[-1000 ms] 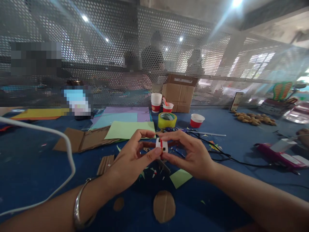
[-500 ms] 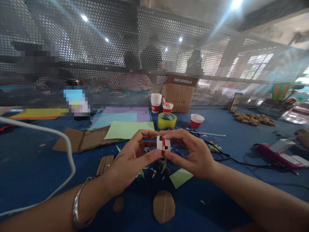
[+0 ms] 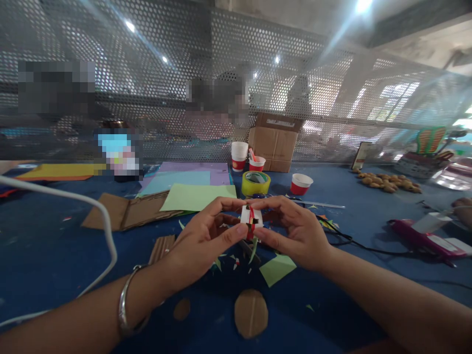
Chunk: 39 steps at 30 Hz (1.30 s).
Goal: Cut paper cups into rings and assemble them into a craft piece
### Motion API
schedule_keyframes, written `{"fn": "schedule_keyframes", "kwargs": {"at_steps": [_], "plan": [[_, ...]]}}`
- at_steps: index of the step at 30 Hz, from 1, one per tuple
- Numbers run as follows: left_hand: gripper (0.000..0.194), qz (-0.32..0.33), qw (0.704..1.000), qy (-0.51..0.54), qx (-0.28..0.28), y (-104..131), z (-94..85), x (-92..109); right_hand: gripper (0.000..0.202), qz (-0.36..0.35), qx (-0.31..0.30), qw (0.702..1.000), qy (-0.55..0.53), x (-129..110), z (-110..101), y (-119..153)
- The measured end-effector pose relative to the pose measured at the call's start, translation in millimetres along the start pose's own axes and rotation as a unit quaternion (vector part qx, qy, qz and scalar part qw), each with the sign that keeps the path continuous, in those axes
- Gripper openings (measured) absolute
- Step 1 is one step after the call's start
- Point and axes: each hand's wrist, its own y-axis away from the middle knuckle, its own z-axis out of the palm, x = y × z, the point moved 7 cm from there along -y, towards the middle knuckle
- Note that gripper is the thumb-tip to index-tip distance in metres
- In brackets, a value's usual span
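Note:
Between my two hands is a small white paper piece with a red band and dark patches [image 3: 251,219], held above the table. My left hand [image 3: 212,236] pinches its left side with thumb and fingertips. From the right, my right hand [image 3: 295,233] grips it the same way. A thin green paper strip [image 3: 253,250] hangs below the piece. On the blue table [image 3: 324,314] underneath lie paper scraps [image 3: 236,263], a light green paper piece [image 3: 278,269] and a round cardboard disc [image 3: 251,313]. A smaller disc [image 3: 182,309] lies to its left.
Beyond my hands are a yellow tape roll [image 3: 255,183], a red-white paper cup [image 3: 301,184], stacked cups [image 3: 239,156] and a cardboard box [image 3: 275,147]. Coloured sheets [image 3: 199,196] and folded cardboard [image 3: 125,212] lie left. A purple glue gun [image 3: 424,238] lies right, near another person's hand [image 3: 462,211]. A white cable [image 3: 106,226] loops at left.
The paper piece has turned slightly between my fingers, showing its red band at a different angle. The green strip hanging below has shifted. Both hands keep their hold.

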Motion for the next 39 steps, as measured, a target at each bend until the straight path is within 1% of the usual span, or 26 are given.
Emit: {"fn": "schedule_keyframes", "kwargs": {"at_steps": [3,6,10,13,18,22,26,29,32,35,39], "plan": [[0.04,-0.007,1.0,-0.018,-0.001,0.3,-0.2,0.0,0.032,0.01,0.001,1.0,-0.01,1.9,-0.6,0.1],[0.04,-0.014,0.998,-0.059,0.009,2.6,-0.3,2.1,0.033,0.002,0.001,1.0,-0.015,1.9,-0.5,-0.1],[0.04,-0.006,0.993,-0.116,0.026,4.7,-1.5,6.5,0.034,0.007,-0.004,1.0,-0.021,3.7,2.4,-0.1],[0.039,-0.004,0.991,-0.128,0.036,4.5,-2.5,7.2,0.036,0.015,-0.007,0.999,-0.037,4.5,5.0,0.0],[0.042,-0.036,0.996,-0.073,0.029,1.8,-1.3,0.1,0.037,0.025,-0.002,0.999,-0.048,3.9,5.8,0.1],[0.048,-0.066,0.996,-0.042,0.037,-2.1,-3.1,-5.7,0.036,0.051,-0.008,0.998,-0.048,7.4,6.3,-0.3],[0.05,-0.093,0.995,-0.013,0.035,-3.3,-2.6,-8.4,0.036,0.082,-0.018,0.995,-0.058,12.2,8.4,-0.3],[0.053,-0.103,0.993,-0.013,0.055,-1.4,-3.2,-8.7,0.033,0.112,-0.029,0.991,-0.069,15.1,10.9,0.1],[0.058,-0.104,0.992,-0.007,0.074,0.4,-2.2,-7.9,0.034,0.13,-0.044,0.99,-0.045,15.6,11.8,0.0],[0.052,-0.121,0.988,0.057,0.079,0.6,0.3,-9.0,0.043,0.135,-0.066,0.989,-0.007,15.4,11.6,-0.2],[0.042,-0.164,0.977,0.114,0.081,0.3,0.9,-12.7,0.054,0.13,-0.097,0.987,0.006,16.9,14.6,1.1]]}}
